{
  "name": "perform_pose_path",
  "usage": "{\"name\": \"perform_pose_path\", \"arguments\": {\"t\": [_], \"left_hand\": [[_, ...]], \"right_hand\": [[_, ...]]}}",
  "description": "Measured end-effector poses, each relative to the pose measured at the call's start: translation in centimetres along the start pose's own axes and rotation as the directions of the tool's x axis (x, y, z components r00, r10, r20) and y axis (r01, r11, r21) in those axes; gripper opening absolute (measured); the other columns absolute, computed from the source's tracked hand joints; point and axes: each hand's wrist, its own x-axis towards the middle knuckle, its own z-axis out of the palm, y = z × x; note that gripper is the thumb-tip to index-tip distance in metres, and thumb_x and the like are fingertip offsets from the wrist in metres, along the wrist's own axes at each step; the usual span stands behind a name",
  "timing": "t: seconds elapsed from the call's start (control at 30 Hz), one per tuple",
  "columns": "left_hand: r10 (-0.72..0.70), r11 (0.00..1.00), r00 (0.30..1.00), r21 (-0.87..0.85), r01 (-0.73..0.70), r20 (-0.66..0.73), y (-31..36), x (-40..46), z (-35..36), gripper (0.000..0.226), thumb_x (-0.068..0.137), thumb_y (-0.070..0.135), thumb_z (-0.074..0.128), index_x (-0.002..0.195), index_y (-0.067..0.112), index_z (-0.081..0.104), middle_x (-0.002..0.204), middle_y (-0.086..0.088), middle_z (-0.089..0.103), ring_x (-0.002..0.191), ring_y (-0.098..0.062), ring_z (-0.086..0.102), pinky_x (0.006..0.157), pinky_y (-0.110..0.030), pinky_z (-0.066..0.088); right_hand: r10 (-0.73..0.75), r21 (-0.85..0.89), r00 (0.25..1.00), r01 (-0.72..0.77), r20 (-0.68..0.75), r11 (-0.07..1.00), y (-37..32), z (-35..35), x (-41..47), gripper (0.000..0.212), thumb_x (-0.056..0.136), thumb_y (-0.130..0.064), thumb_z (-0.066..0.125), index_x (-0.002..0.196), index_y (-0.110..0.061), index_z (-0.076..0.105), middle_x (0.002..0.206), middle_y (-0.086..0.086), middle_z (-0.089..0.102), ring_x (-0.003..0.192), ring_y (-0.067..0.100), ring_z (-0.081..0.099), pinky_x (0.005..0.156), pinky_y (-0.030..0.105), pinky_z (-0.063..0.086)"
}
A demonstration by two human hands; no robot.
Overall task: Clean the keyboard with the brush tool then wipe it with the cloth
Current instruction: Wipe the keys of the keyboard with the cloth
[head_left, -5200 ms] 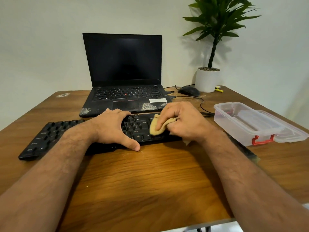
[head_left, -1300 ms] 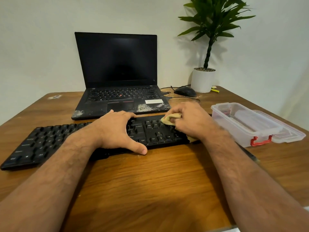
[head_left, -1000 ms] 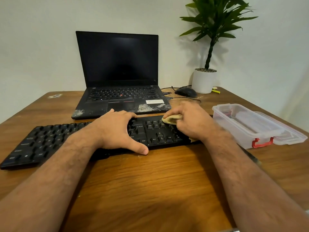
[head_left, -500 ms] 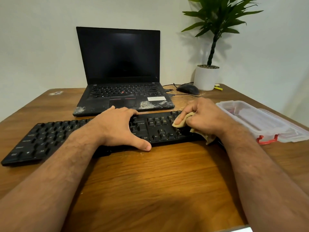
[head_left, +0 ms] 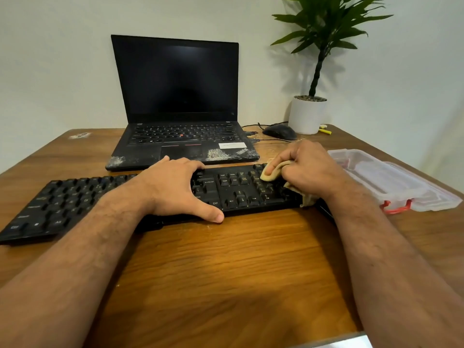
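A long black keyboard (head_left: 233, 190) lies across the wooden table (head_left: 226, 267) in front of me. My left hand (head_left: 175, 188) rests flat on its middle, fingers spread over the keys and thumb on the front edge. My right hand (head_left: 305, 169) grips a bunched tan cloth (head_left: 272, 172) and presses it on the keys at the keyboard's right end. A tail of the cloth hangs out under my wrist by the keyboard's right corner. No brush tool shows in this view.
An open black laptop (head_left: 180, 116) stands just behind the keyboard, its palm rest scuffed white. A black mouse (head_left: 279, 131) with cables and a potted plant (head_left: 310, 114) sit at the back right. A clear plastic box with red clips (head_left: 381, 179) lies to the right.
My right hand has carried the cloth from the keys left of the arrow block rightwards to the keyboard's right end. My left hand has stayed on the middle of the keyboard.
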Motion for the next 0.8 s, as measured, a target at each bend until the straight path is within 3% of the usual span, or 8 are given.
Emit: {"name": "perform_pose_path", "arguments": {"t": [0.17,0.3,0.37,0.43,0.5,0.6,0.7,0.8], "left_hand": [[-0.003,1.0,1.0,0.014,0.003,0.01,0.1,0.1,0.0,0.144,0.03,0.101,0.047,0.154,0.03,0.029,0.151,0.008,0.044,0.139,-0.014,0.041,0.126,-0.045,0.003],[-0.012,1.0,1.0,0.009,0.012,0.008,0.0,0.1,0.1,0.144,0.03,0.102,0.047,0.154,0.03,0.028,0.151,0.009,0.044,0.139,-0.014,0.041,0.126,-0.046,0.002],[-0.016,1.0,1.0,0.001,0.016,0.011,0.1,0.1,0.1,0.144,0.03,0.102,0.048,0.154,0.031,0.029,0.15,0.009,0.044,0.139,-0.014,0.041,0.126,-0.046,0.001],[-0.018,1.0,1.0,-0.006,0.018,0.017,0.1,0.0,0.1,0.144,0.03,0.101,0.049,0.154,0.031,0.029,0.151,0.009,0.044,0.14,-0.013,0.04,0.126,-0.045,0.0],[-0.015,1.0,1.0,-0.014,0.015,0.016,0.1,0.0,0.1,0.144,0.03,0.1,0.05,0.154,0.03,0.03,0.151,0.009,0.043,0.14,-0.014,0.04,0.125,-0.045,0.0],[-0.01,1.0,1.0,-0.028,0.01,0.008,0.1,0.0,0.0,0.144,0.03,0.099,0.051,0.154,0.029,0.03,0.151,0.008,0.043,0.14,-0.014,0.04,0.125,-0.044,0.0],[-0.009,0.999,1.0,-0.042,0.009,0.007,0.2,-0.1,0.0,0.144,0.029,0.097,0.053,0.154,0.029,0.031,0.152,0.007,0.043,0.14,-0.016,0.039,0.125,-0.043,0.001],[-0.008,0.999,1.0,-0.05,0.009,0.017,0.2,-0.1,0.0,0.145,0.029,0.095,0.055,0.154,0.028,0.03,0.153,0.007,0.042,0.141,-0.017,0.038,0.126,-0.044,0.003]], "right_hand": [[-0.019,-0.03,0.996,0.022,0.083,0.999,-0.3,-0.5,-0.7,0.04,0.071,0.005,0.059,0.053,-0.027,0.076,0.07,-0.016,0.071,0.088,0.007,0.062,0.067,0.025,0.048],[-0.135,-0.041,0.979,0.143,0.155,0.989,-1.7,0.7,-1.1,0.04,0.068,0.008,0.058,0.053,-0.025,0.076,0.08,-0.01,0.071,0.091,0.007,0.063,0.081,0.031,0.055],[-0.069,-0.105,0.984,0.087,0.163,0.991,-1.2,0.3,-0.9,0.037,0.067,0.005,0.06,0.051,-0.026,0.074,0.083,-0.007,0.072,0.091,0.007,0.063,0.084,0.033,0.056],[0.01,-0.128,0.992,0.006,0.126,0.992,-0.3,-0.7,-0.7,0.03,0.071,0.002,0.062,0.059,-0.022,0.077,0.09,-0.006,0.073,0.095,0.007,0.06,0.072,0.025,0.051],[0.02,-0.151,0.998,-0.01,0.063,0.988,0.1,-1.0,-0.8,0.029,0.078,-0.001,0.062,0.071,-0.023,0.079,0.095,-0.008,0.072,0.099,0.007,0.057,0.059,0.015,0.033],[-0.054,-0.023,0.997,0.055,0.059,0.998,-0.5,0.0,-0.7,0.039,0.082,-0.001,0.063,0.076,-0.036,0.079,0.101,-0.012,0.072,0.103,0.009,0.06,0.075,0.02,0.048],[-0.073,-0.117,0.993,0.085,0.098,0.99,-0.2,1.3,0.2,0.044,0.087,-0.004,0.061,0.1,-0.042,0.078,0.121,-0.011,0.067,0.101,0.009,0.059,0.084,0.027,0.053],[0.016,-0.228,0.997,-0.034,-0.078,0.973,-0.1,2.1,1.6,0.032,0.093,-0.013,0.063,0.116,-0.032,0.074,0.112,-0.007,0.067,0.095,0.012,0.058,0.085,0.029,0.052]]}}
